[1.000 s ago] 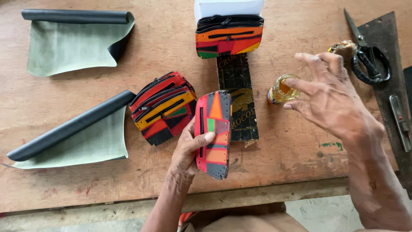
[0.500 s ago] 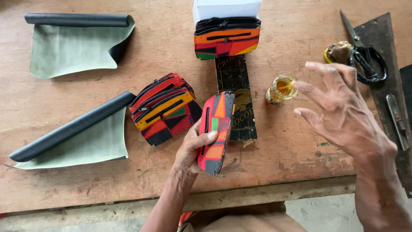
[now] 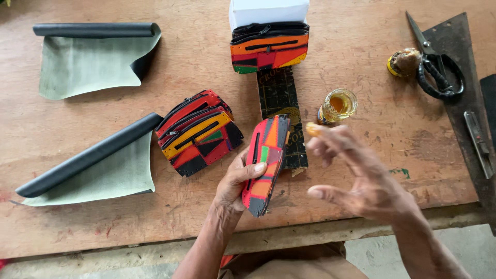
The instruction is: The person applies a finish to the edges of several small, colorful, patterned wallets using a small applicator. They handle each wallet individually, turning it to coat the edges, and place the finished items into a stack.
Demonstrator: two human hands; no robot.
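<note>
Holding the patchwork purse (image 3: 265, 164) upright on its edge, I have my left hand (image 3: 235, 181) closed around its lower left side, thumb pressed across the front panel beside the zip slot. It stands just above the near part of the wooden table (image 3: 361, 62), in front of me. I judge it light and fairly stiff, stitched from leather-like patches, so it keeps its shape when pinched; the flat panels look a little smooth, and the seamed rim gives the surest hold.

My right hand (image 3: 356, 175) hovers just to the right of the purse, blurred, fingers spread and gripping nothing. One fingertip (image 3: 313, 129) carries an amber smear.

Just behind that hand stands a small open glass jar (image 3: 338, 105) with yellowish liquid in it. Behind the purse lies a dark cutting strip (image 3: 281, 111), and at its far end another purse (image 3: 268, 49) leans against a white box (image 3: 268, 10). To the left a stack of purses (image 3: 199, 132) rests on the table, beside two rolled sheets (image 3: 98, 165) of black material with pale green backing. At the far right lie black scissors (image 3: 436, 70) on a metal square (image 3: 462, 103).
</note>
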